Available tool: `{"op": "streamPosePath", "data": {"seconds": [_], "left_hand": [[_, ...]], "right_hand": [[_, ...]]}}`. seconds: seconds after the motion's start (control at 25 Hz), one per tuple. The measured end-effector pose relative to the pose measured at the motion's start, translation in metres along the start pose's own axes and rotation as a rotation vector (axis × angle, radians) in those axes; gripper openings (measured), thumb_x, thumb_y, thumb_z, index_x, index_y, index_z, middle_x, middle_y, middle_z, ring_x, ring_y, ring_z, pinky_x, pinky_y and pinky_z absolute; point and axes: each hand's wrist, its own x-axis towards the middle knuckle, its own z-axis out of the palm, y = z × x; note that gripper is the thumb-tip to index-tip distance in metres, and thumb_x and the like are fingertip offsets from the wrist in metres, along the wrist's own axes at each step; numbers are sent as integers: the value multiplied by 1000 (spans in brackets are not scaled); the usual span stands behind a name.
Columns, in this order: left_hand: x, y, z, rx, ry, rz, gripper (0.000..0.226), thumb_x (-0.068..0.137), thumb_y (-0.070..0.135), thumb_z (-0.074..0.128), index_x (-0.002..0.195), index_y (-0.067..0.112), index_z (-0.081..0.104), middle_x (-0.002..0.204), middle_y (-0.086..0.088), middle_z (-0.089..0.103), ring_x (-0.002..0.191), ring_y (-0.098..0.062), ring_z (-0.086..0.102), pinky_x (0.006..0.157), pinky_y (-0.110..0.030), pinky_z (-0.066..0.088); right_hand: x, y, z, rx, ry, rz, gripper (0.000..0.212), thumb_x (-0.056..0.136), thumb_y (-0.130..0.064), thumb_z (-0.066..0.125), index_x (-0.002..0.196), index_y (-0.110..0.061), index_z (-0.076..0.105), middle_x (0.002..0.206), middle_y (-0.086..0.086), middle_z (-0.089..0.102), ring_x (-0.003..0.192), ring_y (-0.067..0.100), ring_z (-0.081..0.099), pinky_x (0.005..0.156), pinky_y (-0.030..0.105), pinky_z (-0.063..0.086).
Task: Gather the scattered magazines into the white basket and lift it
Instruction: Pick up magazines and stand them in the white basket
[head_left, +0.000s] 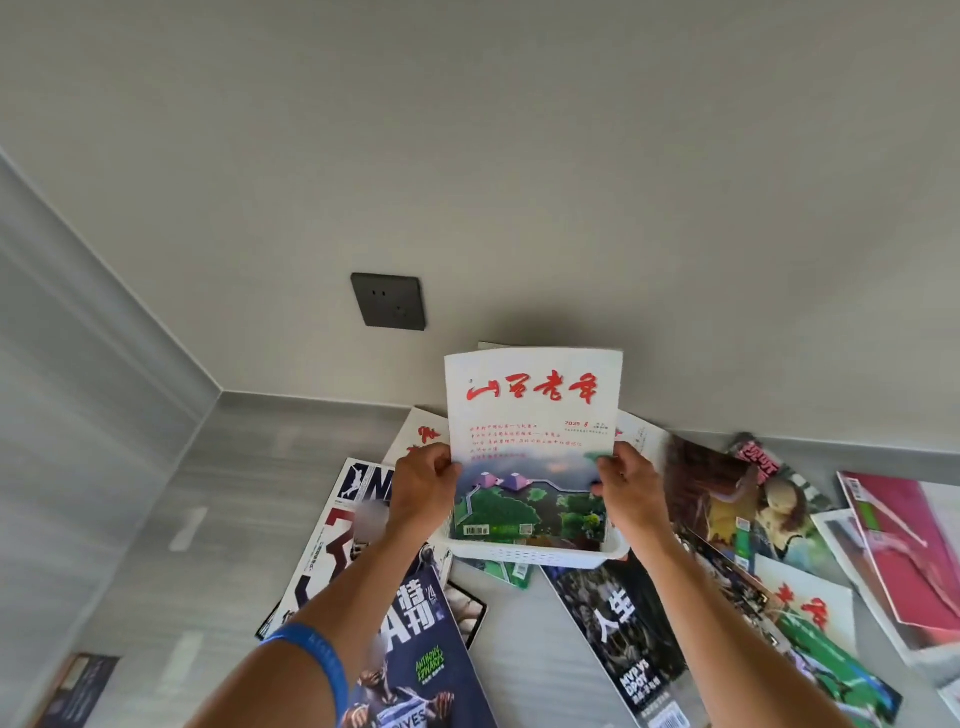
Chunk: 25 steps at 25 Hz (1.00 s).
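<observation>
A white magazine with red calligraphy and a green landscape (532, 431) stands upright with its lower edge inside the white basket (535, 557), near the wall. My left hand (422, 486) grips its left edge and my right hand (628, 488) grips its right edge. Another page edge shows just behind it. Several magazines lie scattered on the grey floor: a dark basketball one (415, 654) under my left arm, a black one (618, 623) in front of the basket, a colourful one (737, 499) to the right.
A grey wall rises straight behind the basket, with a dark socket (388, 301) up to the left. More magazines, pink (904, 551) and green (826, 649), spread along the right. A dark booklet (78, 686) lies at the lower left on the floor.
</observation>
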Motion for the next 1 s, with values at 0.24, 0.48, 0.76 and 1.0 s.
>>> {"op": "streamPosePath", "data": {"seconds": [0.24,0.48,0.76,1.0], "left_hand": [[-2,-9,-6,65,-6,-54,19,91,22,62,108,14,66,96,-5,74,71,-17,68,66,-30,58],[-123,-85,-35,-147,235,-332,20,87,12,59,96,28,66,92,2,73,53,-5,60,43,-19,48],[-253,-164,-21,-366,259,-851,52,73,1,73,109,25,44,85,-5,59,74,-25,59,61,-32,50],[-258,-133,-9,-539,100,-618,23,83,-14,62,103,-3,65,82,-13,68,76,-25,59,57,-23,47]], "right_hand": [[-18,-16,3,-97,-6,-18,34,95,-9,51,127,-20,51,116,0,65,73,17,68,59,28,53],[-157,14,41,-144,-214,-117,22,93,-11,60,115,-16,59,105,0,71,80,10,67,67,21,56],[-249,73,92,-369,-484,282,43,74,-19,72,115,-19,57,108,2,63,102,24,63,79,28,46],[-244,93,53,-222,-575,537,19,69,-6,73,85,-17,71,81,-2,76,77,16,70,69,34,56]]}}
